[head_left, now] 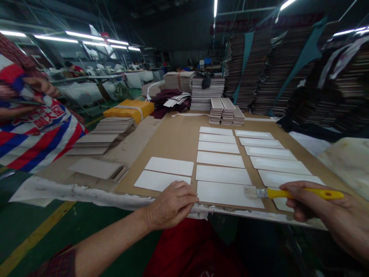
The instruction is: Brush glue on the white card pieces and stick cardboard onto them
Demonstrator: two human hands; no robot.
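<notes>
A yellow-handled paintbrush (305, 193) is gripped in my right hand (331, 209), its pale bristles resting on the right end of the nearest white panel (225, 193) in the middle column. My left hand (174, 204) is closed, its fingertips pressed together by that panel's left corner; whatever they may hold is hidden. Just beyond my left hand lie two white panels (164, 179), one behind the other. Further flat white panels run in columns away from me, including a right-hand column (284, 165) partly covered by my right hand.
A brown board (173, 138) covers the worktable. Grey panels (99, 136) are stacked at left, near a yellow bundle (129, 109). Small panel stacks (225, 111) stand at the back, before tall dark stacks (273, 69). At far left, a person in a striped apron (43, 130) stands.
</notes>
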